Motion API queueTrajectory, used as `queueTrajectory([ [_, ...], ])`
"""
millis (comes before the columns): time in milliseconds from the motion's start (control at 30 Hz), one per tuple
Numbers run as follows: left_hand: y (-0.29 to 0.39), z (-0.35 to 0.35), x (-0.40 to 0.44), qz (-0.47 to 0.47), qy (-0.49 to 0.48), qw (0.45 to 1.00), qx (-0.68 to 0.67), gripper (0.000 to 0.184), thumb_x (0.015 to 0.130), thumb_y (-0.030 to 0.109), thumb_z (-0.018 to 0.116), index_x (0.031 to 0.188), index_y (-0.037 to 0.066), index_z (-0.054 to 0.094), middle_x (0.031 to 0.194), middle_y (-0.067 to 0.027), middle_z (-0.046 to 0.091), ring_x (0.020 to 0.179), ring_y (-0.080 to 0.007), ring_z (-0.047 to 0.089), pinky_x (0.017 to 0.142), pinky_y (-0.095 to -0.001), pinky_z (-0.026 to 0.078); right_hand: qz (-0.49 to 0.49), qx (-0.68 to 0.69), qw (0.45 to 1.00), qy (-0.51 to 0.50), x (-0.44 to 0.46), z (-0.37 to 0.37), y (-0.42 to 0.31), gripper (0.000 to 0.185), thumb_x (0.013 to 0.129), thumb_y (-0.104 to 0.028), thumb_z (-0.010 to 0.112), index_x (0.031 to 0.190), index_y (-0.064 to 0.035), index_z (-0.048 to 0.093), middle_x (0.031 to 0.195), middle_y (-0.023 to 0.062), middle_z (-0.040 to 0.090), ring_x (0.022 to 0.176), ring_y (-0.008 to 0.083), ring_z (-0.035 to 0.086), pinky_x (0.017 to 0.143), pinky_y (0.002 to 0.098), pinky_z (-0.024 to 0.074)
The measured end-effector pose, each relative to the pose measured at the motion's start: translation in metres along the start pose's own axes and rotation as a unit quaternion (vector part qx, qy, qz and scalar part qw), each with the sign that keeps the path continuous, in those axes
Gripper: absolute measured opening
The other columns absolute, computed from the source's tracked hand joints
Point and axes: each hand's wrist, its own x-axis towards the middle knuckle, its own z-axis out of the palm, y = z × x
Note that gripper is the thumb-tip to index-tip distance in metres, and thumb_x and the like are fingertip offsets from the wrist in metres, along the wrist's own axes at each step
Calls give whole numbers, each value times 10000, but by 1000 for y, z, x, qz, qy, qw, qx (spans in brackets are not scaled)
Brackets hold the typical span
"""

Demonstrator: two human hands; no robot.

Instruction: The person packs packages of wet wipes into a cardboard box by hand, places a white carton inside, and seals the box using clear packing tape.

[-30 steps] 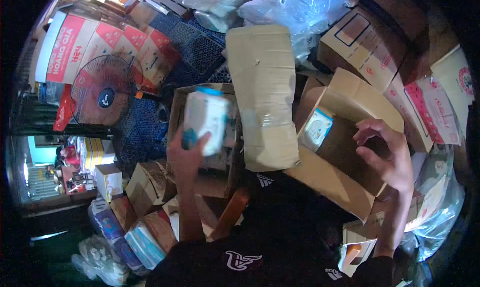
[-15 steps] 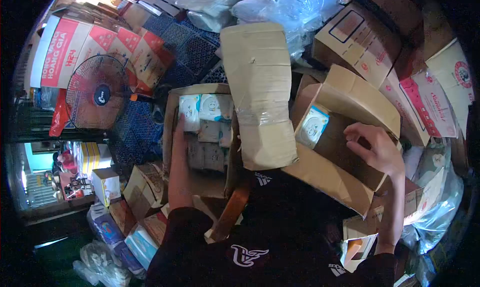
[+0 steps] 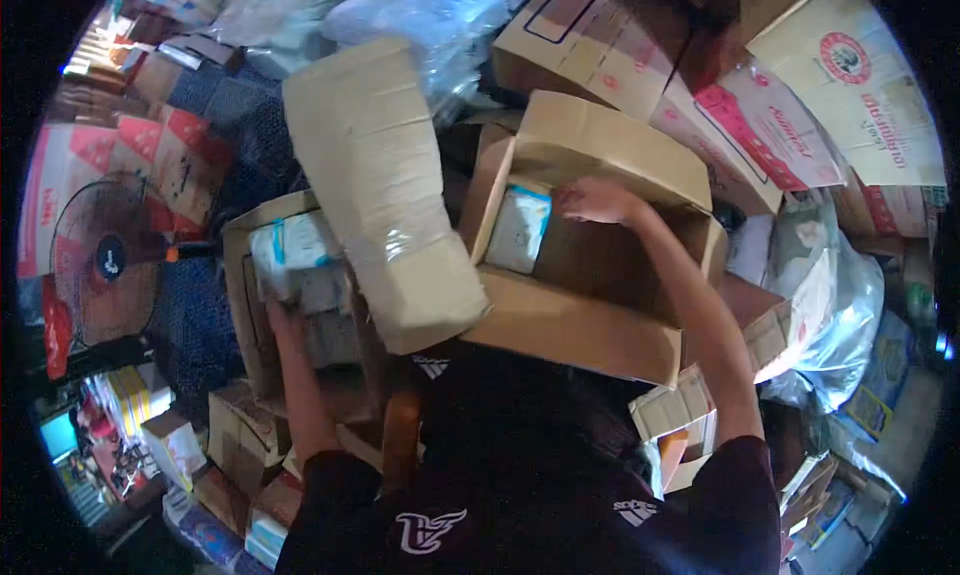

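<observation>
The left hand (image 3: 285, 320) is resting inside the left carton (image 3: 238, 305), its fingertips lying at the lower edge of the white-and-blue packets (image 3: 290, 243); blur is obscuring the fingers, so whether they are gripping a packet cannot be told. The right hand (image 3: 603, 201) is hovering inside the right carton (image 3: 580, 320), fingers bending inward, just beside the blue edge of a single packet (image 3: 518, 230); whether the fingertips are touching it or pressing together cannot be told. This packet is lying against the carton's left inner wall, its face showing faint printing too small to read. A taped cardboard slab (image 3: 375, 165) is lying between the two cartons, showing no legible marking. The black shirt (image 3: 530, 475) is carrying three-bar logos, the one at the lower right reading "adidas", and a white winged emblem (image 3: 430, 531). Behind the right carton, a pink-banded carton (image 3: 765, 125) is displaying script that is too blurred to read, and a pale carton (image 3: 850, 105) is bearing a round red emblem above red lettering. At the far left, a fan (image 3: 108, 260) is standing before a red-and-white carton (image 3: 95, 165) whose lettering is blurring.
</observation>
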Motion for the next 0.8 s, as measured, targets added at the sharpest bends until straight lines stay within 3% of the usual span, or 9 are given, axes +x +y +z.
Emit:
queueTrajectory([
  [100,-45,-40,47,232,-130,955,130,609,997,386,469,1478,60,285,1440,-170,352,1225,-354,459,1004,-472,417,34,-126,983,126,45,32,23,654,771,-473,700,1229,-21,583,1202,214,616,1138,351,575,990,433,442],
  [133,-39,-31,29,206,-124,967,80,604,997,380,481,1470,51,299,1428,-171,371,1216,-349,469,992,-467,427,17,-157,973,171,68,54,40,708,762,-480,711,1250,10,562,1190,232,617,1153,360,564,1004,431,433],
  [167,-37,-26,20,156,-97,982,42,597,991,376,502,1449,35,328,1405,-168,403,1195,-339,487,970,-460,442,-7,-86,984,159,84,68,56,899,748,-545,703,1396,8,412,1407,274,437,1344,409,369,1124,431,301],
  [267,-39,-22,21,80,-3,997,-10,577,965,367,571,1376,-9,423,1332,-153,499,1131,-298,538,901,-432,481,-49,-53,994,87,101,81,54,1185,656,-680,726,1518,-55,205,1586,202,129,1448,424,134,1183,468,183],
  [400,-40,7,5,172,89,981,20,582,930,356,643,1330,-31,472,1287,-138,554,1113,-261,554,873,-393,487,-11,-234,969,74,100,90,42,1272,572,-707,772,1513,-66,206,1554,256,182,1446,413,150,1159,537,203],
  [500,-46,0,16,195,111,973,52,683,905,399,666,1365,-46,429,1303,-154,547,1139,-277,542,903,-410,473,114,-128,983,64,89,88,36,1300,539,-657,815,1512,-62,191,1533,267,220,1421,416,226,1135,560,239],
  [633,-33,3,5,102,110,987,58,842,855,522,680,1386,-70,402,1284,-197,552,1132,-322,545,936,-429,450,104,26,990,88,84,94,48,1348,526,-588,854,1502,-2,132,1508,261,278,1360,423,349,1103,506,333],
  [667,-27,4,5,28,88,981,171,877,850,535,675,1403,-71,367,1314,-219,518,1172,-342,515,969,-433,427,106,87,985,103,84,94,50,1359,525,-571,862,1499,16,118,1494,263,307,1340,423,387,1092,489,360],
  [800,-45,17,0,-46,166,923,344,951,855,510,659,1465,-66,212,1444,-287,343,1338,-412,343,1095,-453,307,139,-13,971,195,70,99,48,1128,542,-470,863,1394,48,336,1353,261,471,1261,384,475,1052,424,393],
])
